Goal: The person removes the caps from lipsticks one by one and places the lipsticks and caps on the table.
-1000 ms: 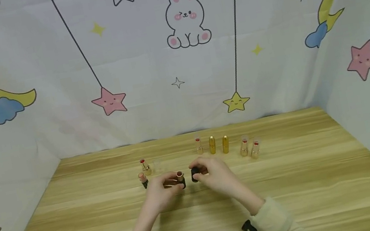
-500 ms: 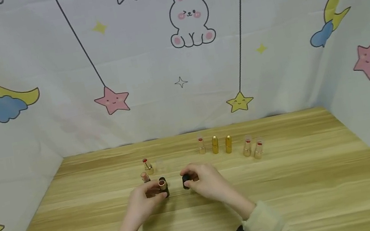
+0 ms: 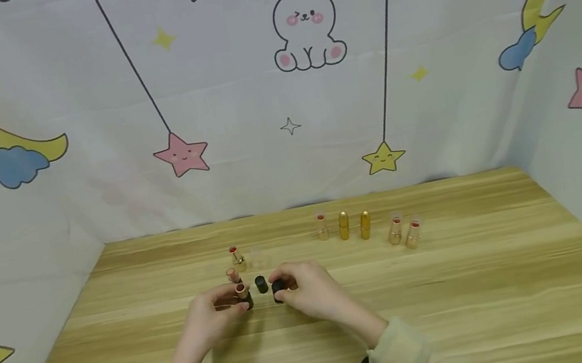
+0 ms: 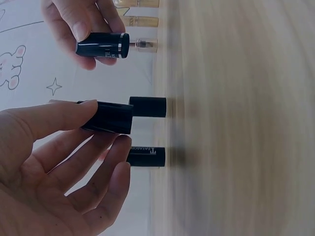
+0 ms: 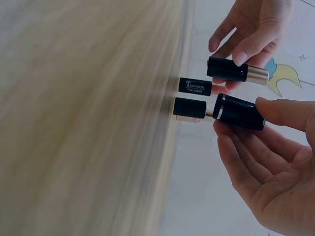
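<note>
My left hand point(image 3: 207, 319) pinches an uncapped lipstick point(image 3: 244, 296) with a black base and gold collar, slightly above the table in the left wrist view. Between thumb and fingers, my right hand point(image 3: 313, 293) holds a black lipstick cap point(image 5: 241, 112) with a silver ring at its rim. Another black cap point(image 3: 261, 285) stands on the wood between the hands. Just behind the held lipstick is a peach lipstick point(image 3: 233, 274), its lettered black base point(image 4: 147, 157) resting on the table. Farther back a red lipstick point(image 3: 238, 259) in a gold base stands uncapped beside a clear cap point(image 3: 256, 256).
Along the back of the wooden table point(image 3: 465, 306) stand two gold bullet-shaped tubes point(image 3: 344, 226), a clear-capped lipstick point(image 3: 322, 228) to their left and two more clear-capped lipsticks point(image 3: 396, 230) to their right. A patterned white curtain point(image 3: 244, 183) hangs behind the table.
Both hands have moved left, bringing the lipstick and its cap toward the peach lipstick. The standing black cap now shows between the hands. The head view has shifted slightly.
</note>
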Tool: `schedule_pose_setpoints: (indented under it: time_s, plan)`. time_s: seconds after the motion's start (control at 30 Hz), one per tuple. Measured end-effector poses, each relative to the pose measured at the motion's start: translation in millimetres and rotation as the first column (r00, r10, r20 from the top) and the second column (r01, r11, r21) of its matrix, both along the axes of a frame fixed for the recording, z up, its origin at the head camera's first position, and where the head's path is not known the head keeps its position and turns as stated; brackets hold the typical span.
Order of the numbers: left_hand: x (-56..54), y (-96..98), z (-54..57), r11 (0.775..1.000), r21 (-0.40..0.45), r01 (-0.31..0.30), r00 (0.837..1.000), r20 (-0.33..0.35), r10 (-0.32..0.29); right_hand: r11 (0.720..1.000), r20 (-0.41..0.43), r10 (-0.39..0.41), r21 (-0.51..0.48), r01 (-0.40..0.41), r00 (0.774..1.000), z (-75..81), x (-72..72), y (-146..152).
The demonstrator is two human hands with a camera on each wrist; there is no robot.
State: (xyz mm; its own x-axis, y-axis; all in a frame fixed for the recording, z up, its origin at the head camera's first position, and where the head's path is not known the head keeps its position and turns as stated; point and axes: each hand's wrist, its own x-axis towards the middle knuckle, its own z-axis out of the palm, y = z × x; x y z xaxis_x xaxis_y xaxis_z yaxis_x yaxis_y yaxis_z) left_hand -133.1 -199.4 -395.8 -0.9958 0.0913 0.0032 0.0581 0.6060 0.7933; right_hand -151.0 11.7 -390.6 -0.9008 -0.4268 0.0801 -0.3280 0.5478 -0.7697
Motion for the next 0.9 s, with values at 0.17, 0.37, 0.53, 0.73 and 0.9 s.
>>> schedule_pose_setpoints:
  time_s: [0.17,0.37,0.53,0.73,0.9]
  plan:
    - [-0.3,-7.6,0.9,1.0,-0.014,0.005,1.0,0.009,-0.005,1.0,0.023,0.006,0.03,-0.007,1.0,1.5,-1.1,-9]
    - [-1.2,-14.4,1.0,0.999,-0.044,-0.004,1.0,0.023,0.005,0.995,0.002,0.051,0.082,-0.051,0.999,0.9,-2.5,-19]
    - [-2.8,-18.2,-2.5,0.998,-0.062,0.012,1.0,0.026,-0.011,0.991,-0.015,0.075,0.111,-0.073,0.997,-0.1,-2.5,-25]
    - [-4.1,-20.1,-7.1,0.997,-0.069,0.027,0.999,0.032,-0.025,0.983,-0.053,0.099,0.161,-0.089,0.994,-1.1,-4.3,-30]
    - [-5.5,-19.8,-8.4,0.997,-0.079,0.009,0.999,0.038,-0.006,0.972,-0.061,0.117,0.211,-0.101,0.991,-2.2,-4.9,-35]
